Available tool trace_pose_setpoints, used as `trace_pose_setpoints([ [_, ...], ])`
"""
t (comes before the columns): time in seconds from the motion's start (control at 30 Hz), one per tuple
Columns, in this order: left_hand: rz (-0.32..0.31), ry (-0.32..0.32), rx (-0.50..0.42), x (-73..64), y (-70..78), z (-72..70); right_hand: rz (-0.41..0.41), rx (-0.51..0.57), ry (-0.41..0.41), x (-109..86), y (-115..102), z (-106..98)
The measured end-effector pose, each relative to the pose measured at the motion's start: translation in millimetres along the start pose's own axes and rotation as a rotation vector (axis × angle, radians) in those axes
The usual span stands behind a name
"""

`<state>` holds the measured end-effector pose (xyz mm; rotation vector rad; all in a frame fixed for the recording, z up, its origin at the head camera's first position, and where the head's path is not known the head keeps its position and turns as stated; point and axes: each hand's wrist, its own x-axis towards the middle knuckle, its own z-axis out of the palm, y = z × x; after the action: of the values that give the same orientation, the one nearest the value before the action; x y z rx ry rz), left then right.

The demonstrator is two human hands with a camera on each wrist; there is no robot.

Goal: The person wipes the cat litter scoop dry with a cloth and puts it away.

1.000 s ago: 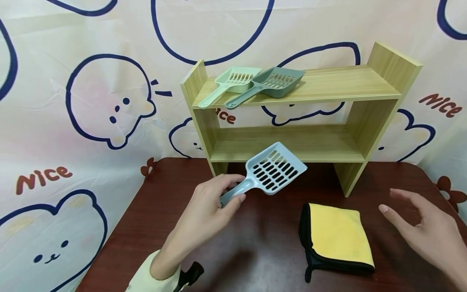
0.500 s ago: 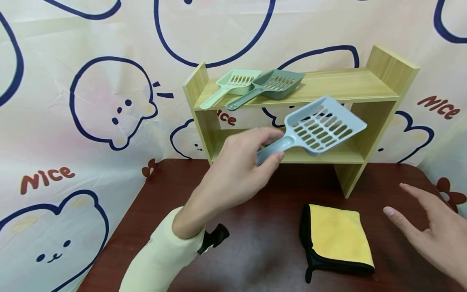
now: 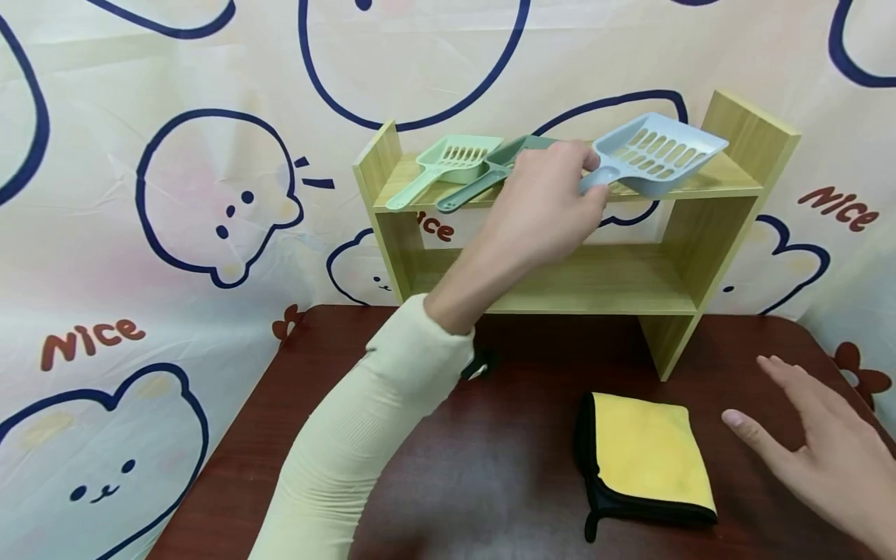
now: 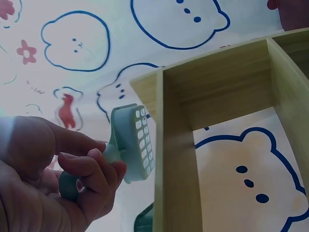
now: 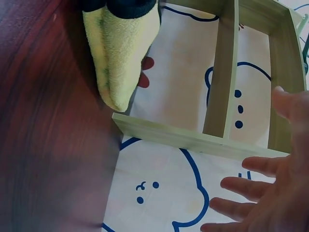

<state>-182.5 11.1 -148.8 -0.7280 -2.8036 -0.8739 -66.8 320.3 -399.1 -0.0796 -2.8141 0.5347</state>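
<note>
My left hand [image 3: 553, 198] grips the handle of a light blue slotted litter scoop [image 3: 658, 152], at the height of the top shelf on its right half. In the left wrist view the fingers curl round the handle of that scoop [image 4: 133, 140], which is close to the wooden shelf. Left of it on the top shelf lie a pale green litter scoop [image 3: 448, 159] and a dark green one, partly hidden behind my hand. My right hand [image 3: 826, 451] hovers right of a folded yellow cloth [image 3: 651, 451] with black edging, its fingers spread and holding nothing.
The two-tier wooden shelf [image 3: 602, 276] stands at the back of the dark red-brown table [image 3: 490, 482], with raised side panels at both ends. A printed cartoon sheet [image 3: 231, 327] hangs behind it.
My left hand has carried the blue scoop up and to the right, from above the table to the top shelf. The right hand has shifted only slightly; the cloth stays put.
</note>
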Motion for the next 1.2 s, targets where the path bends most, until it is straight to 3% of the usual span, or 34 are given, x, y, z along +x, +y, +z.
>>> trace_pose_setpoints([
  [0.13,-0.05,-0.02,0.05,20.6,8.2,7.3,-0.034,-0.005,-0.046,-2.3,3.9,5.7],
  [0.3,-0.079,-0.025,0.078,36.1,10.5,17.3,-0.059,-0.024,-0.064,-6.5,4.8,11.5],
  [0.47,-0.073,-0.023,0.13,41.5,10.2,22.4,-0.039,-0.068,-0.094,-7.4,4.4,13.1],
  [0.6,-0.096,-0.011,0.206,34.0,13.1,21.0,-0.032,-0.077,-0.098,-7.4,4.5,14.3],
  [0.73,-0.127,0.045,0.311,12.0,14.1,16.1,-0.03,-0.09,-0.09,-6.7,4.3,14.1],
  [0.87,-0.064,0.169,0.384,-20.5,2.1,9.7,-0.025,-0.104,-0.085,-6.6,3.5,12.1],
  [1.07,0.115,0.365,0.39,-81.7,-41.9,9.6,-0.026,-0.103,-0.079,-8.9,3.9,11.0],
  [1.2,0.157,0.397,0.342,-128.8,-84.6,24.1,-0.018,-0.112,-0.081,-15.2,10.5,15.7],
])
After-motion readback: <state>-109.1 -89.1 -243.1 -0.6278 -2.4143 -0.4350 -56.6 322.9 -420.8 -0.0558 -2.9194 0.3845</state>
